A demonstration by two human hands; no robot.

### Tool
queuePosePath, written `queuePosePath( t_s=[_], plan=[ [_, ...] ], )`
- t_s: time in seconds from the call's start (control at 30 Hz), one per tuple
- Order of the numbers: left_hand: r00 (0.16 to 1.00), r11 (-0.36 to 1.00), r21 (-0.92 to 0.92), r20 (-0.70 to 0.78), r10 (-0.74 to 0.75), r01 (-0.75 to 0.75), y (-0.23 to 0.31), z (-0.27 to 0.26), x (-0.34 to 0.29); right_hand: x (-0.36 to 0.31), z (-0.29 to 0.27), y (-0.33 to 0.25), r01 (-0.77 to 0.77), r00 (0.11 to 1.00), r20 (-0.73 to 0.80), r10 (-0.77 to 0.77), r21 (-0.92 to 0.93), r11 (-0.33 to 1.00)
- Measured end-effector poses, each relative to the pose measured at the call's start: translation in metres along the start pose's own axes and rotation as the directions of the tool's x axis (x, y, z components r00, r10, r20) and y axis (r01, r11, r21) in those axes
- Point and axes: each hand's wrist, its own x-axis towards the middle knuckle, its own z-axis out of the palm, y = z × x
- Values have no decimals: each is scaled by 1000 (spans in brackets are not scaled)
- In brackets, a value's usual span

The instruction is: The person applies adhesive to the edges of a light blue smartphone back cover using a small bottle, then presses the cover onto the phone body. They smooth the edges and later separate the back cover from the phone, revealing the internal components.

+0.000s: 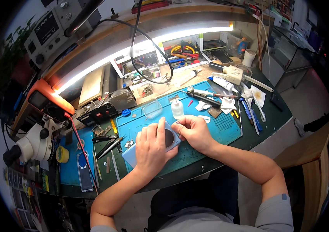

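A light-blue phone (128,156) with a large round dark camera module (169,138) lies tilted over the blue work mat (207,145). My left hand (149,149) is wrapped across its back, thumb at the near edge and fingers pointing away from me. At the phone's right end, my right hand (196,133) is closed in a pinch against the edge. Whatever is between its fingertips is too small to make out. Just beyond the hands stands a small translucent squeeze bottle (177,109). A clear plastic box (151,108) sits left of the bottle.
Tweezers and pliers (108,145) lie left of the phone. On the right are a syringe (207,92), a white tube (223,84), crumpled tissue (228,104) and screwdrivers (245,112). An orange multimeter (48,100) and a microscope (31,145) stand at the left.
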Motion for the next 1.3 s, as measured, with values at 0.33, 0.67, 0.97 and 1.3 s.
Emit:
queuePosePath(
  t_s=[0.33,0.67,0.97,1.3],
  plan=[
    [1000,1000,7,-6,2,-2,3,-1,-1,0,1,-2,-15,1000,-10,15,31,999],
    [1000,1000,24,-1,13,-13,5,-2,-1,0,1,-2,-10,1000,-16,11,46,999],
    [1000,1000,9,5,27,-27,6,0,-1,1,1,1,-8,999,-30,11,92,996],
    [1000,1000,5,23,20,-20,8,-1,0,0,1,4,-13,999,-36,17,107,994]
  ],
)
